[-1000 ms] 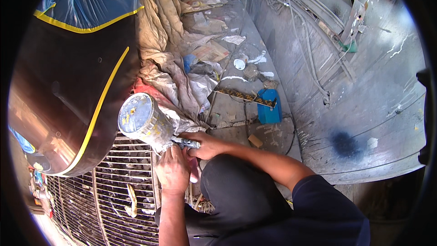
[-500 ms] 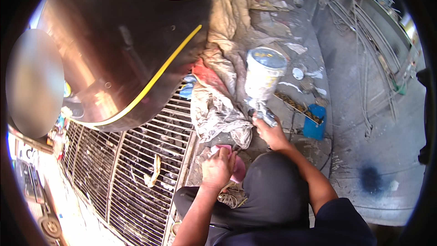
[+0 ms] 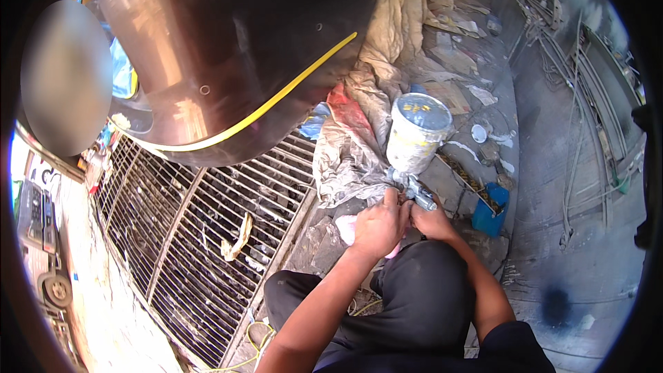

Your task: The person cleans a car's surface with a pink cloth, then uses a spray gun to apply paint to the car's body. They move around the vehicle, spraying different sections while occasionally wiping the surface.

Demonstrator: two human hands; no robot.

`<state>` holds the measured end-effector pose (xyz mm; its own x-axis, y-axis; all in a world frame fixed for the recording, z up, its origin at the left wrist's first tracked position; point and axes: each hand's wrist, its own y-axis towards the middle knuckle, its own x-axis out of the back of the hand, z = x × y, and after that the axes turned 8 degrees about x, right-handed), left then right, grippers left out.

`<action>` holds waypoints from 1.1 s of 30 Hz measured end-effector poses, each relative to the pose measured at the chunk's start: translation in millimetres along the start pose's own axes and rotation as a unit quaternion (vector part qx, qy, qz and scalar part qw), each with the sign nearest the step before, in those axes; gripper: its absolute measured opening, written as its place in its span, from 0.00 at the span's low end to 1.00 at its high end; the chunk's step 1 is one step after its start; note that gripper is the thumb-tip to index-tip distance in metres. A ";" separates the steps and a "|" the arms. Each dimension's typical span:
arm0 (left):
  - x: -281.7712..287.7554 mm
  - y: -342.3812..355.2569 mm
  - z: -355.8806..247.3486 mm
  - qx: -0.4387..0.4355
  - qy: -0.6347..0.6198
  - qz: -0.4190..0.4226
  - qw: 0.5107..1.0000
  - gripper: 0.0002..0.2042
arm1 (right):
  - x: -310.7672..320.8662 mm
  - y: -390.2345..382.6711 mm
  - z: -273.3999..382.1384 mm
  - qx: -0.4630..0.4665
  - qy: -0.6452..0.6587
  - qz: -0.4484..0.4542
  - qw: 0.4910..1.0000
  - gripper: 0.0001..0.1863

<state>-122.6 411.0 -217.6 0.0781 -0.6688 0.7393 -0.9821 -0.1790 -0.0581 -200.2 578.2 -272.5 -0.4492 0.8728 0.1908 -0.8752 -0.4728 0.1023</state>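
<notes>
My right hand [image 3: 429, 221] is closed round the handle of a metal spray gun [image 3: 414, 192]. On top of the gun stands its white, paint-smeared cup [image 3: 413, 148] with a bluish lid. My left hand [image 3: 380, 226] is closed and has come up against the gun's near side, beside my right hand. A pink cloth [image 3: 347, 228] shows at the left hand's edge and below it; its middle is hidden by the fingers. Ahead to the left, a glossy dark brown vehicle panel [image 3: 235, 62] is edged with yellow masking tape [image 3: 283, 90].
Under the panel lies a metal floor grating [image 3: 228, 224]. Crumpled, stained sheeting [image 3: 352, 152] runs ahead beside the grating. At right are a blue container [image 3: 492, 208], a small white lid [image 3: 479, 133], and hanging cables and bars [image 3: 577, 90] along a grey wall.
My left hand with the pink cloth has moved up and right, from apart to meeting the spray gun. The gun is lower and tilted nearer me, and the whole view has shifted somewhat.
</notes>
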 end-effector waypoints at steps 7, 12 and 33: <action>-13.3 2.6 0.5 -0.067 -0.017 -0.061 0.996 0.13 | 3.6 -5.5 1.3 -0.072 0.006 0.010 0.997 0.19; -3.5 6.2 -1.7 -0.015 -0.022 -0.001 1.000 0.13 | 1.7 -1.3 -3.7 -0.105 0.026 0.027 0.994 0.16; -18.7 6.7 5.0 -0.011 -0.087 -0.062 0.994 0.13 | -5.2 3.9 5.6 -0.081 -0.023 0.039 0.996 0.14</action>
<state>-129.8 418.7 -235.1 0.2255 -0.7575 0.6127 -0.9664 -0.2538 0.0419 -200.3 571.2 -267.6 -0.5119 0.8257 0.2371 -0.8568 -0.5105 -0.0721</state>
